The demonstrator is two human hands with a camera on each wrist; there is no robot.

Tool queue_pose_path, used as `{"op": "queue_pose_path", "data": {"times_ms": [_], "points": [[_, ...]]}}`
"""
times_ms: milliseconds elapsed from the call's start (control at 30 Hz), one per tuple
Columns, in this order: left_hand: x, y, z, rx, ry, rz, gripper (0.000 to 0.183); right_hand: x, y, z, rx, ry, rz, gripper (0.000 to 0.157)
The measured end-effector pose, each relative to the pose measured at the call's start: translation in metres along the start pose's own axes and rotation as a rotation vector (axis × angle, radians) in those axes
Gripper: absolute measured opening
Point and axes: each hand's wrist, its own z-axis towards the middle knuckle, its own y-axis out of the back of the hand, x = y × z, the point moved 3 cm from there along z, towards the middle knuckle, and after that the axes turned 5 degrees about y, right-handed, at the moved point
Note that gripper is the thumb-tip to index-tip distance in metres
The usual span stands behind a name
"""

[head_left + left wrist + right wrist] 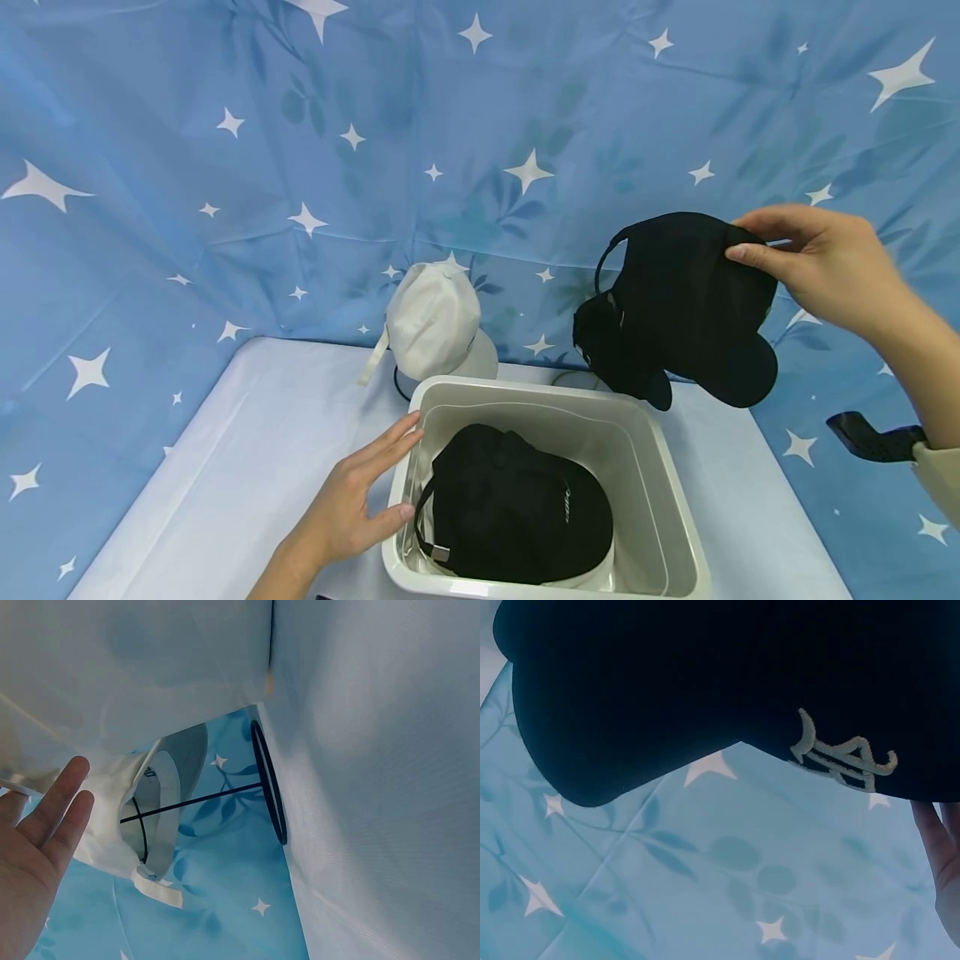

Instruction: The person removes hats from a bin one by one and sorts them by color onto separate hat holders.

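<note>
My right hand [832, 258] pinches the crown of a black baseball cap [697, 292] between thumb and fingers, up in the air behind the bin's right side. Pale embroidery on this cap shows in the right wrist view. Partly hidden behind it is a second black cap [600, 337]. My left hand [348, 500] has its fingers extended against the left rim of a light grey plastic bin [678, 508]. Inside the bin lies a black cap [517, 508] with small white lettering on its brim, and something white shows beneath it.
A white cap [435, 321] sits on a black wire stand [270, 780] behind the bin's left corner. Part of another round stand base [577, 380] shows below the second black cap. White cloth covers the table [247, 467]; a blue star-patterned curtain [420, 208] rises behind it.
</note>
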Motion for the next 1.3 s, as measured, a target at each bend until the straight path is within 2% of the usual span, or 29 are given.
{"op": "queue_pose_path", "data": {"times_ms": [400,800,1067,1300], "points": [[0.0,0.001,0.001,0.004,0.008,0.014,0.079,-0.019,-0.02,0.015,0.032,0.013,0.038,0.028],[0.0,0.0,0.001,0.004,0.001,0.025,0.076,-0.038,-0.045,0.007,0.041,0.026,0.046,0.026],[0.001,0.001,0.0,0.005,0.01,0.033,0.077,-0.048,-0.056,0.003,0.004,0.004,0.068,0.026],[0.001,0.001,0.0,0.005,0.011,0.03,0.079,-0.056,-0.068,0.002,0.01,-0.014,0.087,0.028]]}}
